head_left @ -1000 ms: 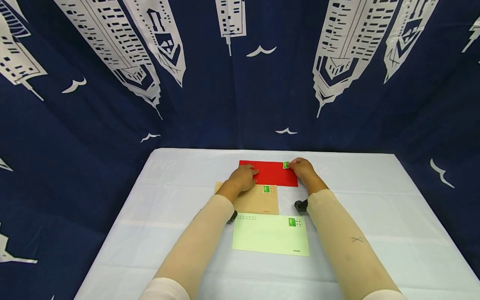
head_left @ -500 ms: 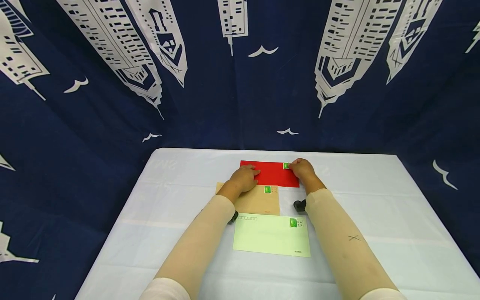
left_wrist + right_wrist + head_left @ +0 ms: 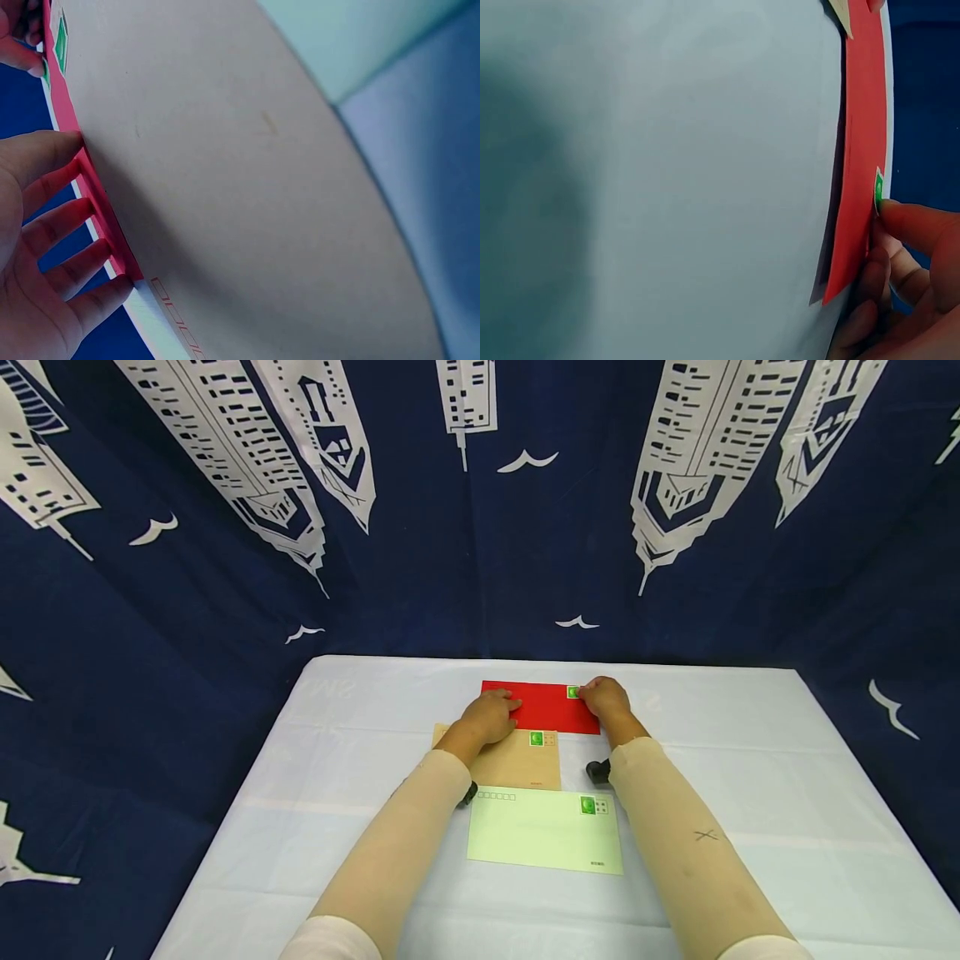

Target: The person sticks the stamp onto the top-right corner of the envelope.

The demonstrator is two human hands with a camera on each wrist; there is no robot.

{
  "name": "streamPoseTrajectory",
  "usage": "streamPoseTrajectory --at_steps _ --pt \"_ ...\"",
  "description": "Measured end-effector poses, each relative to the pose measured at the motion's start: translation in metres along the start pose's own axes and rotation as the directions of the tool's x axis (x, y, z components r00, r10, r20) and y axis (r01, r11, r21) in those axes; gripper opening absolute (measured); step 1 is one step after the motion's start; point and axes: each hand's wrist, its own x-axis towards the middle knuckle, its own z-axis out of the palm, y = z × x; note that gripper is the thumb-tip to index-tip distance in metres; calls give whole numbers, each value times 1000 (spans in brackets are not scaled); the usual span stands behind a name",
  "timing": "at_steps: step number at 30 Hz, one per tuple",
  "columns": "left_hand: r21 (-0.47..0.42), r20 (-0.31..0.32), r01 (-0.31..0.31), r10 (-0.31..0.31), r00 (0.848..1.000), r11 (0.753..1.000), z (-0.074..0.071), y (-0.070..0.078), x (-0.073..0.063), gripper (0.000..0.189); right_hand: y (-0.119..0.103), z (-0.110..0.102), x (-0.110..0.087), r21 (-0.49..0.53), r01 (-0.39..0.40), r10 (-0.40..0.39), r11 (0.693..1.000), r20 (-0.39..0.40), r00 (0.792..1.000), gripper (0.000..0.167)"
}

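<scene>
A red envelope [image 3: 551,708] lies at the far side of the table. My left hand [image 3: 489,714] rests on its left part, fingers [image 3: 71,217] spread and fairly straight. My right hand [image 3: 604,697] is at the envelope's upper right corner, pinching a small green stamp [image 3: 879,191] there. The thumb touches the stamp's edge, and the other fingers curl beside the envelope's end. Below the red envelope is a brown envelope [image 3: 517,764] bearing a green stamp [image 3: 536,738], partly covered by my left arm.
A pale green envelope [image 3: 543,835] with a green stamp [image 3: 587,805] lies nearest me. All the envelopes lie on a white-covered table [image 3: 750,793]. Behind its far edge hangs a dark blue curtain [image 3: 480,568] with white buildings and birds.
</scene>
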Motion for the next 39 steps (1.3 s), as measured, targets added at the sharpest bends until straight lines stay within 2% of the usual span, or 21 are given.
streamPoseTrajectory --at_steps 8,18,28,36,39 --pt "-17 11 3 -2 1000 1000 -3 3 -3 49 1 -2 -4 -73 38 -40 997 -16 999 19" --pt "-6 11 10 -10 1000 1000 -2 4 -2 49 0 -2 -7 -64 25 -26 998 -16 1000 19" --pt "-2 13 12 -12 1000 1000 -3 3 -4 50 1 -4 -6 85 -3 4 996 -12 1000 30" --pt "3 18 12 -12 1000 1000 -3 3 -4 50 5 -6 -9 279 17 -13 960 -15 1000 39" --pt "7 15 12 -13 1000 1000 -3 3 -4 50 7 -7 -10 299 19 -19 954 -1 1000 39"
